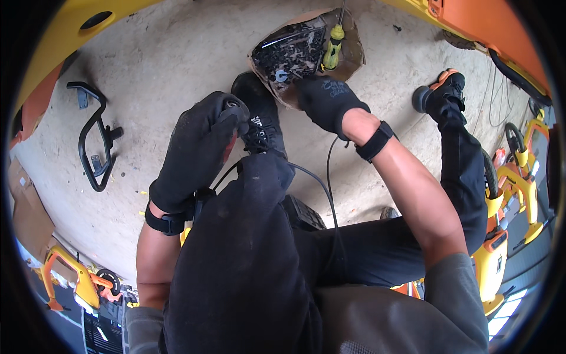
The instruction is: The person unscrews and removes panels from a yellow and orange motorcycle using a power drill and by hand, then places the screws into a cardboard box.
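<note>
My left hand (191,150), in a black glove, is closed around a tool with a round dark end (237,110) and a red part (229,148). The glove hides most of it, so its kind is unclear. My right hand (330,103), also in a black glove, is curled at the near edge of an open cardboard box (354,56). What its fingers hold, if anything, is hidden. Many small dark screws or similar fasteners (298,50) fill the box's left side. A screwdriver with a yellow-green handle (333,50) leans at the right, and a small blue-grey piece (281,75) lies near the front.
A bent black metal bar frame (94,135) lies on the concrete floor at the left. Yellow and orange machine bodies (495,26) curve around the far side. More yellow machines (492,259) stand at the right. A black cable (329,189) runs beside my legs.
</note>
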Demonstrator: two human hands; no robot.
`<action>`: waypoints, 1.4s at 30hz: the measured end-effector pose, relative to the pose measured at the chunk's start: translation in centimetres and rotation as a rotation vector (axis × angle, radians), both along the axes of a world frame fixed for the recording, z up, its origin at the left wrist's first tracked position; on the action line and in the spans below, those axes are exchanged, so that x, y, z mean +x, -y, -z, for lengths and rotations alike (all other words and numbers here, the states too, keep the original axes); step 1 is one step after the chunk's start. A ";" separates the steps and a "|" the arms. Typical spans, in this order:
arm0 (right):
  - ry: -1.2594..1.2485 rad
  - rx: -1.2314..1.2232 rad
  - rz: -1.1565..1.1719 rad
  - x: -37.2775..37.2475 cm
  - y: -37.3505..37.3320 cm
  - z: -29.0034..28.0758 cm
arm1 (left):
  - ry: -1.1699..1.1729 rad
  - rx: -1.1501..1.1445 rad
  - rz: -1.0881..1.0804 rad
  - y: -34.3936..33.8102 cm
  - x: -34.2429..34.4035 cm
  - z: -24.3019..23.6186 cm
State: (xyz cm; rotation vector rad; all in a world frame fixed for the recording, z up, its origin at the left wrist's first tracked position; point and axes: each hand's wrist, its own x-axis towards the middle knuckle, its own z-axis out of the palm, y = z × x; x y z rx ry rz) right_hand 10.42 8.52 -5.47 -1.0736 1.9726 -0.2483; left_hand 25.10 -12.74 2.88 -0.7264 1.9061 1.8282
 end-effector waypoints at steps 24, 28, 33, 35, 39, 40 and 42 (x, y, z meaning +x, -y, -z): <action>-0.341 -0.121 0.019 1.2 -2.0 0.6 | -0.077 -0.135 0.057 -0.3 0.9 1.3; -0.308 0.016 0.033 1.0 -1.0 0.5 | -0.025 -0.099 0.069 -0.5 0.5 1.2; -0.148 0.090 0.044 -0.2 0.0 0.2 | 0.004 -0.081 0.030 -0.4 0.9 0.5; -0.159 -0.050 0.231 -2.6 -1.8 0.2 | -0.064 -0.101 0.060 -0.5 0.4 0.4; -0.292 -0.106 0.282 -6.4 -3.4 -0.9 | -0.162 -0.221 0.097 -0.7 0.7 1.2; -0.281 -0.086 0.240 -6.6 -3.3 -0.9 | -0.162 -0.221 0.087 -0.6 0.9 1.2; -0.270 -0.065 0.194 -6.6 -2.8 -0.9 | -0.109 -0.185 0.096 -0.5 0.9 1.1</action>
